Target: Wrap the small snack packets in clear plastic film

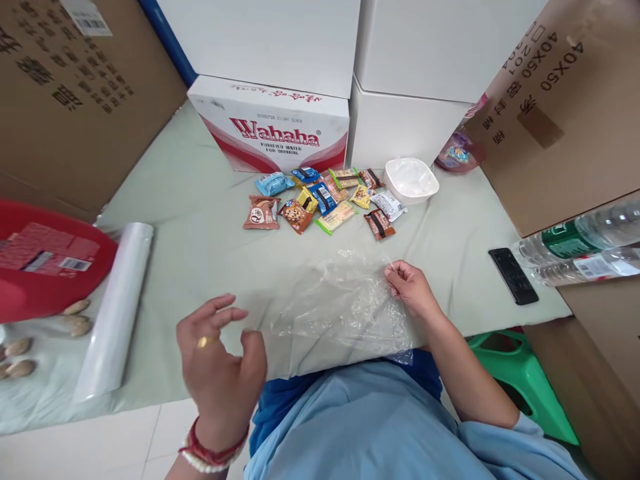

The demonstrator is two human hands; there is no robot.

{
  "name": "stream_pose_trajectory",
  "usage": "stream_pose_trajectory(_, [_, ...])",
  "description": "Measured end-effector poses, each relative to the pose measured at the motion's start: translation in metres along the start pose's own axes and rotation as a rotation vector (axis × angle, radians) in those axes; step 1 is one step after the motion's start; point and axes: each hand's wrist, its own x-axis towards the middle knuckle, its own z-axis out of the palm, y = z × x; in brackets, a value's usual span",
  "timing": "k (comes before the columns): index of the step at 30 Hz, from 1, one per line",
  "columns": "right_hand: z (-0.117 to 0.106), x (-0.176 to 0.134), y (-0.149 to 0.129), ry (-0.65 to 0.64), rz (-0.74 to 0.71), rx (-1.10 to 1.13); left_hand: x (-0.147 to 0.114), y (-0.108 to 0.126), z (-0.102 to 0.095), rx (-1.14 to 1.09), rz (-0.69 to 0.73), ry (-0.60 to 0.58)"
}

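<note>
Right hand (411, 288) up in the head view, fingers pinching a crumpled piece of clear plastic (345, 307), the plastic spread over the tabletop (200, 220) near its front edge, left hand (220, 363) beside it, fingers curved and apart from the thumb, wrapped snacks (323, 198) lying beyond.

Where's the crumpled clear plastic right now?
In the head view, the clear plastic is just right of centre at the near edge of the table, its right side pinched by the right hand, with the snack packets beyond it.
</note>
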Motion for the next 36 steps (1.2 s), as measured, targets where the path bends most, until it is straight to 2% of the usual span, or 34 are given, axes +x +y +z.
stream_pose_trajectory(1, [0.001, -0.001, -0.001, -0.003, -0.025, -0.017, 0.000, 0.017, 0.000, -0.033, 0.208, 0.013])
stream_pose_trajectory(2, [0.002, -0.001, -0.002, -0.013, -0.052, -0.034, 0.000, 0.032, 0.004, -0.105, 0.391, -0.056])
stream_pose_trajectory(3, [0.004, -0.002, -0.003, -0.028, -0.076, -0.052, 0.000, 0.043, 0.012, -0.171, 0.543, -0.181])
stream_pose_trajectory(4, [0.005, -0.003, -0.004, -0.044, -0.096, -0.069, 0.000, 0.050, 0.024, -0.214, 0.652, -0.303])
stream_pose_trajectory(5, [0.005, -0.003, -0.005, -0.057, -0.110, -0.085, 0.000, 0.052, 0.039, -0.207, 0.701, -0.386])
stream_pose_trajectory(7, [0.004, -0.004, -0.002, -0.049, -0.128, -0.118, 0.001, 0.042, 0.074, -0.024, 0.686, -0.498])
stream_pose_trajectory(9, [-0.004, -0.002, 0.006, 0.013, -0.147, -0.151, 0.002, 0.019, 0.103, 0.207, 0.538, -0.597])
stream_pose_trajectory(12, [-0.026, 0.002, 0.025, 0.134, -0.179, -0.240, -0.001, -0.015, 0.120, 0.377, 0.394, -0.663])
stream_pose_trajectory(15, [-0.052, 0.006, 0.037, 0.225, -0.206, -0.401, -0.010, -0.034, 0.113, 0.420, 0.328, -0.666])
stream_pose_trajectory(17, [-0.062, 0.006, 0.032, 0.332, -0.261, -0.534, -0.015, -0.036, 0.107, 0.441, 0.285, -0.648])
stream_pose_trajectory(19, [-0.058, 0.001, 0.016, 0.424, -0.369, -0.638, -0.018, -0.034, 0.105, 0.459, 0.243, -0.621])
stream_pose_trajectory(20, [-0.050, -0.003, 0.007, 0.419, -0.438, -0.675, -0.019, -0.032, 0.106, 0.465, 0.223, -0.609])
stream_pose_trajectory(22, [-0.027, -0.013, -0.007, 0.286, -0.587, -0.734, -0.018, -0.031, 0.108, 0.473, 0.192, -0.598])
stream_pose_trajectory(24, [0.000, -0.024, -0.007, 0.046, -0.734, -0.803, -0.016, -0.033, 0.108, 0.483, 0.168, -0.594])
stream_pose_trajectory(26, [0.019, -0.031, 0.007, -0.183, -0.825, -0.894, -0.012, -0.039, 0.104, 0.502, 0.144, -0.584])
stream_pose_trajectory(28, [0.022, -0.033, 0.030, -0.294, -0.813, -1.000, -0.009, -0.049, 0.095, 0.521, 0.118, -0.570])
stream_pose_trajectory(32, [-0.004, -0.030, 0.061, -0.201, -0.682, -1.102, -0.007, -0.060, 0.069, 0.506, 0.057, -0.523])
stream_pose_trajectory(34, [-0.012, -0.030, 0.058, -0.154, -0.701, -1.061, -0.010, -0.053, 0.059, 0.456, 0.051, -0.401])
stream_pose_trajectory(36, [-0.008, -0.031, 0.048, -0.138, -0.762, -0.994, -0.011, -0.040, 0.056, 0.362, 0.131, -0.270])
